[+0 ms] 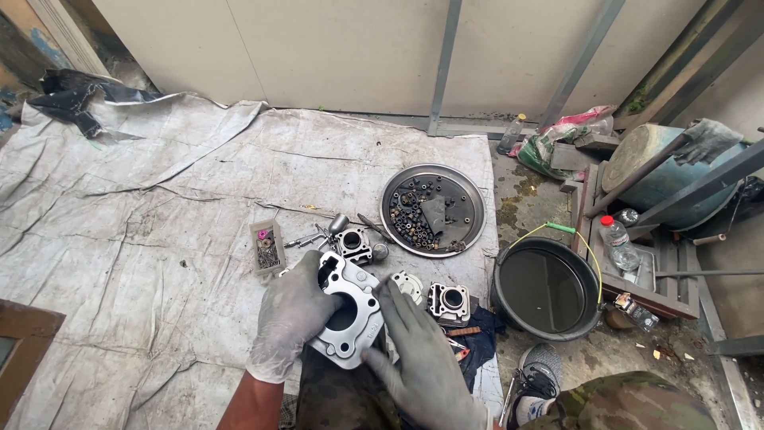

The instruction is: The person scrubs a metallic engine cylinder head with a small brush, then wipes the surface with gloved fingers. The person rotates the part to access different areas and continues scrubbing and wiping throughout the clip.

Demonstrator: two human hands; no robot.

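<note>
Grey tarp point(159, 207) covers the floor, with a black bucket point(546, 291) of dark liquid to the right and a round metal tray point(476, 209) of small bolts and parts further up. Two more cylinder blocks point(450, 301) point(352, 242) lie just beside the work, and a small clear parts box point(267, 247) sits to the left. The aluminium engine cylinder block point(348, 310) is held over the person's lap, bore facing up, slightly tilted. Risk, as a judgement: dirty gloves plus a one-sided hold mean the block could slip and land on the loose parts below, denting the gasket face; grit off the gloves could also get into the bore. Left hand point(293, 314), gloved, wraps the block's left edge, fingers curled around it. Right hand point(422, 358), gloved, lies flat and spread, fingertips resting on the block's right side, not closed around it.
</note>
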